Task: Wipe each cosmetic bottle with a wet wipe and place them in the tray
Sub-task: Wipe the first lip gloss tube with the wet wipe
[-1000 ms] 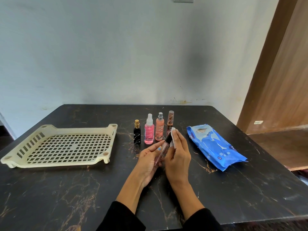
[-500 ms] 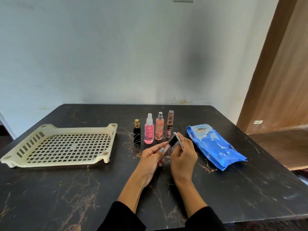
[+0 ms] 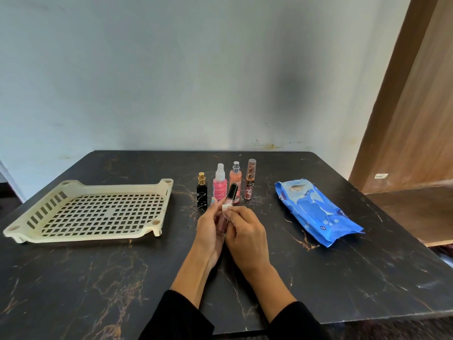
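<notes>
Right now the left hand grips a slim pink tube with a black cap, upright over the tabletop, while the right hand pinches a wet wipe against it. Four bottles stand just behind, at twelve o'clock; the tray lies at nine. Wet plastic may slip from the fingers and topple that row.

The table is dark, shiny stone with gold veins, the tray on the left is smooth cream plastic full of holes, the blue wipe pack on the right is crinkly shiny plastic, and the far wall looks matt.
</notes>
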